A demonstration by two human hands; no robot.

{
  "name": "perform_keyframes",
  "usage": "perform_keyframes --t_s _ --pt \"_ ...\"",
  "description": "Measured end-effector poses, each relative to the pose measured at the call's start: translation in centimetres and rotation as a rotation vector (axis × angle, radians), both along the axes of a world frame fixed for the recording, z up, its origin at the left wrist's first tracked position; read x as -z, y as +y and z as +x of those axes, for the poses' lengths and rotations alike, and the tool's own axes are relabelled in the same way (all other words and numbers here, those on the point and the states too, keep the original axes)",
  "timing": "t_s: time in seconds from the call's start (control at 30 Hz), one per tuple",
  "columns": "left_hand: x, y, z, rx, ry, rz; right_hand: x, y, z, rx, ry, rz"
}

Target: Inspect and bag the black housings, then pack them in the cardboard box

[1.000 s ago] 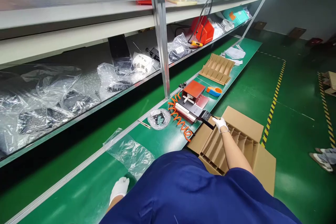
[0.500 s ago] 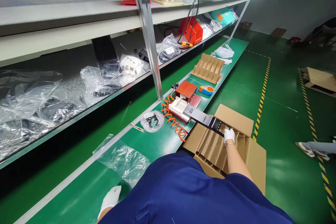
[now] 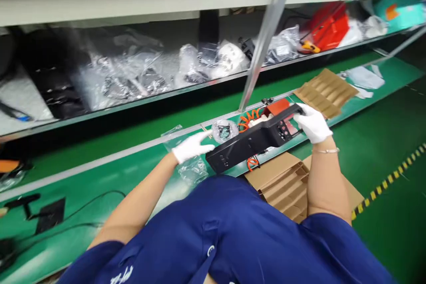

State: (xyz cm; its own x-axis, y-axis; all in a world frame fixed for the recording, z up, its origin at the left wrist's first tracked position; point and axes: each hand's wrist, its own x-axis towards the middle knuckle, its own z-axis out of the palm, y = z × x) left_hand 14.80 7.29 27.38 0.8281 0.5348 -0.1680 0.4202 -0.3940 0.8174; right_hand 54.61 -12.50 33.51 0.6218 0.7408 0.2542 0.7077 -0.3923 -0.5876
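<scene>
green bench [image 3: 89, 186]: ridged cardboard [image 3: 328, 91], some white stuff [image 3: 366, 77] near the far end, reddish fixture [image 3: 278, 105], orange coily hose [image 3: 244, 120], clear bag of small bits [image 3: 225, 131], crumpled plastic [image 3: 193, 171], black stand thingy [image 3: 49, 215] | grey shelf [image 3: 25, 91]: bunch of clear bags [image 3: 133, 80], red bin [image 3: 329, 26], teal bin [image 3: 402, 13] | green floor [image 3: 399, 222]: yellow-black tape [image 3: 392, 184]

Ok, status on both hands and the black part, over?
Right hand: gripping black part's right end. Left hand: spread at its left end, contact unclear. Nothing visibly blocking; open carton beside bench.
</scene>
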Motion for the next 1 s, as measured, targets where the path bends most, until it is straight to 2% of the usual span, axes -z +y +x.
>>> perform_keyframes --t_s 0.03,0.1,0.2,0.3,0.4,0.43,0.53,0.63,0.83,0.93,1.0 --pt "-0.5 -0.6 0.9 0.069 0.013 -0.11 -0.9 3.2 -0.9 -0.118 0.008 -0.003" --pt "-1.0 -1.9 1.5 0.03 -0.016 -0.289 -2.5 8.4 -3.3 -0.306 0.019 0.053" --pt "-0.9 -3.6 -0.5 -0.273 -0.188 -0.357 -3.0 12.1 -8.5 -0.455 0.051 0.242" --pt "-1.1 -4.9 -3.2 -0.633 -0.483 -0.317 -0.7 12.0 -16.0 -0.553 0.195 0.335" --pt "-2.1 -5.7 -4.3 -0.953 -0.781 -0.241 2.9 10.6 -24.3 -0.841 0.399 0.112" --pt "-2.6 -5.9 -4.3 -1.044 -0.843 -0.205 4.0 10.2 -26.7 -0.893 0.457 0.055" --pt "-3.5 -6.3 -4.2 -1.244 -0.911 -0.107 5.7 10.1 -31.4 -0.817 0.534 0.037" --pt "-3.8 -6.5 -4.4 -1.336 -0.899 -0.059 5.8 11.0 -32.6 -0.804 0.536 0.049" --pt "-3.9 -6.9 -4.6 -1.373 -0.91 -0.028 5.0 12.2 -32.1 -0.844 0.532 0.099" --pt "-4.4 -6.4 -4.6 -1.307 -0.936 -0.017 4.0 12.3 -31.2 -0.877 0.68 0.14" --pt "-4.6 -6.0 -4.6 -1.209 -0.935 0.03 3.2 12.4 -30.3 -0.865 0.837 0.187"
